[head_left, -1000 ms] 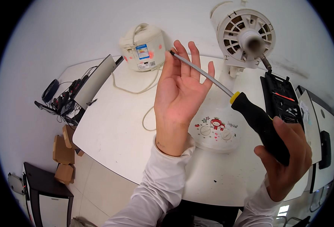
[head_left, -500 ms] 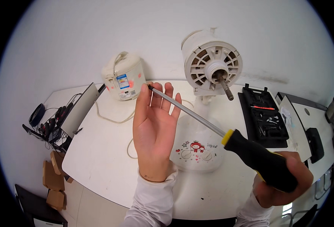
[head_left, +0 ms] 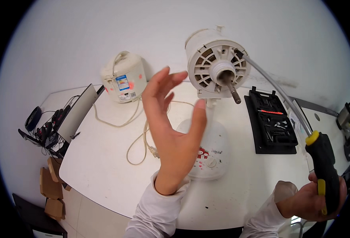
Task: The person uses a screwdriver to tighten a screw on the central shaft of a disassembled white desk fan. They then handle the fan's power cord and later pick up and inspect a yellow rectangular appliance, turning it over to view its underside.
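A white electric fan with its blades and cage off stands at the back of the table. Its round slotted motor housing (head_left: 199, 44) faces me, a metal shaft (head_left: 233, 93) sticking out of the centre. My right hand (head_left: 307, 200) grips the black and yellow handle of a long screwdriver (head_left: 276, 85). The screwdriver's tip overlaps the upper right of the housing's face; whether it touches I cannot tell. My left hand (head_left: 177, 144) is raised in front of the fan's white base (head_left: 208, 173), fingers spread and holding nothing, partly covering that base.
A white rice cooker (head_left: 121, 71) stands at the back left, with a pale power cord (head_left: 110, 124) looping over the white table (head_left: 103, 170). An open black tool case (head_left: 276, 133) lies at the right. Cables (head_left: 54, 123) and cardboard boxes (head_left: 50, 184) are off the left side.
The screwdriver's tip has left my left fingertips and swung up and right to the motor housing. My left hand has turned and spread its fingers. My right hand has shifted right.
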### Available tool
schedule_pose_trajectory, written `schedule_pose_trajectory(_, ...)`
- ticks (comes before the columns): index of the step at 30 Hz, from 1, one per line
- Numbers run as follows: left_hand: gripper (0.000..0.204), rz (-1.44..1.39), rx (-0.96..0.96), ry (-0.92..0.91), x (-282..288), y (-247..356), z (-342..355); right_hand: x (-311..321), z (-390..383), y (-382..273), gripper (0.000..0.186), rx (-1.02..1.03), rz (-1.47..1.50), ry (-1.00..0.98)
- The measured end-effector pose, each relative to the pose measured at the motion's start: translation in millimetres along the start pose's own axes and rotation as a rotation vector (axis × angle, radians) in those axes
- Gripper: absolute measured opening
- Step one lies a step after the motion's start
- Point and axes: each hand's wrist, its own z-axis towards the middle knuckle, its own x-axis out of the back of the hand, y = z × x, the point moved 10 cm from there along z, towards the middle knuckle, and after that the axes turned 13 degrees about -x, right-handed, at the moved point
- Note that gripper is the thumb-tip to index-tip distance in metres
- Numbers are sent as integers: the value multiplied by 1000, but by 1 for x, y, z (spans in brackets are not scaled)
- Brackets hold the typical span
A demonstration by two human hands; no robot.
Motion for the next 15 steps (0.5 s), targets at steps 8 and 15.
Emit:
schedule_pose_trajectory(8, 79, 111, -215, -144, -26, 10, -4, -25, -8, -4, 58, 93, 367, -304)
schedule_pose_trajectory(15, 65, 208, -196, -267, -28, 16, -4, -21, -11, 1, 62, 115, 323, -268)
